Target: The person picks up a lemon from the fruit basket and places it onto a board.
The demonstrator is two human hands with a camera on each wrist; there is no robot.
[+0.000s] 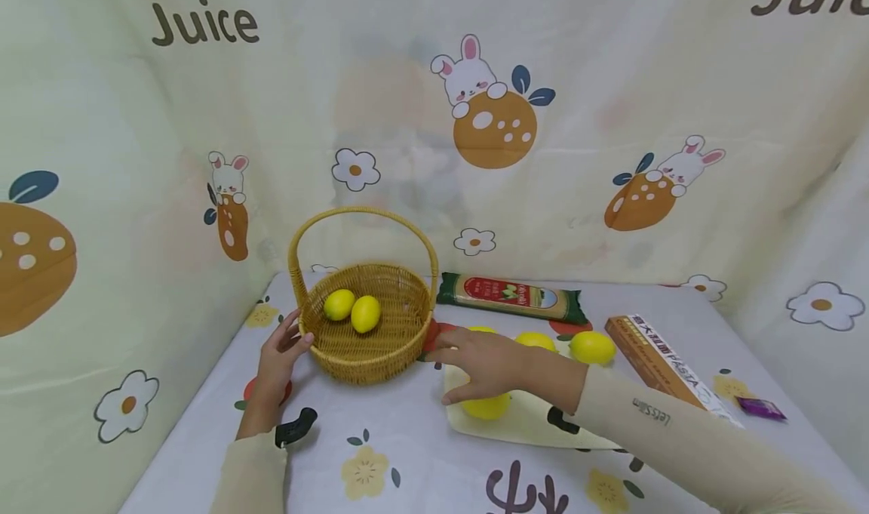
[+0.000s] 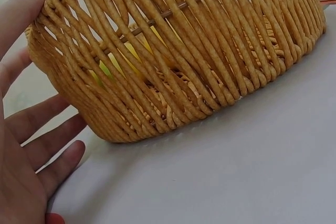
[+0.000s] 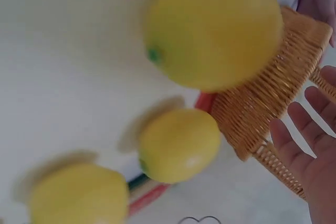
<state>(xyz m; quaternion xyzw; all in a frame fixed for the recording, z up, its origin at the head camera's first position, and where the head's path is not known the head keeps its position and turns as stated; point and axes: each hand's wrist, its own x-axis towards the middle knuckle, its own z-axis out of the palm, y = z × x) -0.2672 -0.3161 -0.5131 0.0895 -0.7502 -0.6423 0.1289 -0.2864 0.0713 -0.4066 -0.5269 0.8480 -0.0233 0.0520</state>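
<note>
A wicker basket [image 1: 370, 370] with a tall arched handle holds two lemons [image 1: 366, 314]. At its left side is my left hand [image 1: 277, 352], thumb at the rim and the other fingers extended along the outer wall; the left wrist view shows the basket's woven side [image 2: 178, 51] against the spread fingers. My right hand [image 1: 485, 359] reaches over a cream board [image 1: 543, 427] with fingers loosely extended and nothing in its grasp. Just below that hand, a lemon [image 1: 487, 408] lies on the board, partly covered. In the right wrist view, a large near lemon [image 3: 215, 30] stands apart from the palm.
More lemons [image 1: 593, 347] lie toward the back of the board. Behind them is a green-ended pasta packet [image 1: 512, 295]. A pasta box [image 1: 665, 363] and a small purple sachet [image 1: 762, 408] lie to the right. Printed cloth walls [image 1: 407, 121] enclose the table.
</note>
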